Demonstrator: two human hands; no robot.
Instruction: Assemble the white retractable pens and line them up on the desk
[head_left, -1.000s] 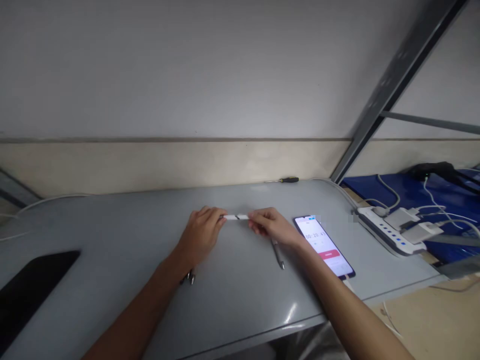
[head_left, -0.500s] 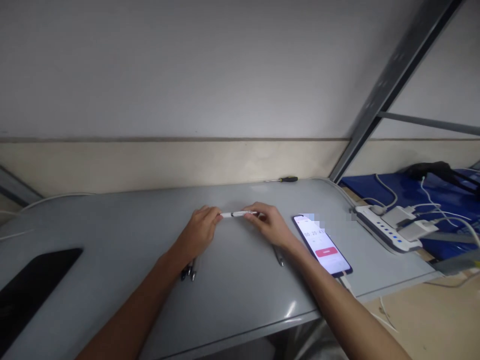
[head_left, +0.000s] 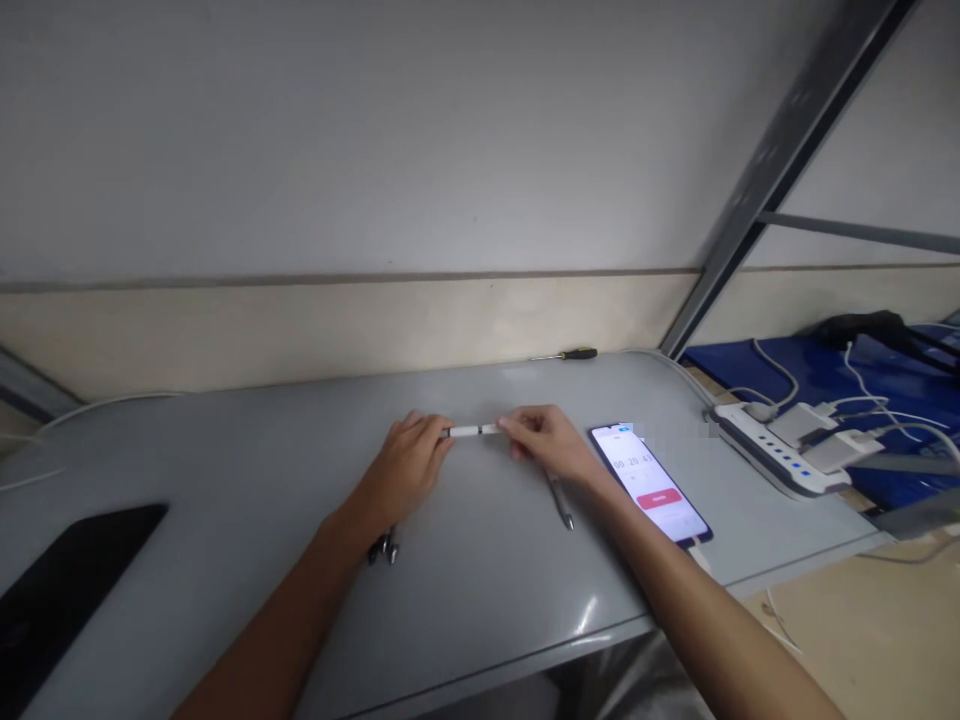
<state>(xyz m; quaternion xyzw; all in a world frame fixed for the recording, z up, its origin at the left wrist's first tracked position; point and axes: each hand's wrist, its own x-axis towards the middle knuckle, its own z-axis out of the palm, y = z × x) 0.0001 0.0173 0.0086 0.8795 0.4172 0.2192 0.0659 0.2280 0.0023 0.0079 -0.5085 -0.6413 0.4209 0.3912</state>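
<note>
A slim white pen (head_left: 465, 431) with a dark band lies level between my two hands, just over the grey tabletop. My left hand (head_left: 411, 462) is closed on its left end. The fingertips of my right hand (head_left: 546, 440) pinch its right end. Beneath my left wrist, the tips of several pens (head_left: 386, 548) stick out, mostly hidden by the arm. A grey pen (head_left: 561, 503) rests on the table below my right hand, its upper part covered by that hand.
A phone (head_left: 652, 490) showing a running timer lies right of my right forearm. Farther right is a white power strip (head_left: 780, 455) with plugged chargers. A screwdriver (head_left: 577, 354) lies along the wall. A black flat object (head_left: 82, 570) sits at left on the grey table (head_left: 247, 450).
Both hands and the white pen have shifted slightly right in the picture. The right fingers have changed their hold on the pen's end, and more of the grey pen below shows.
</note>
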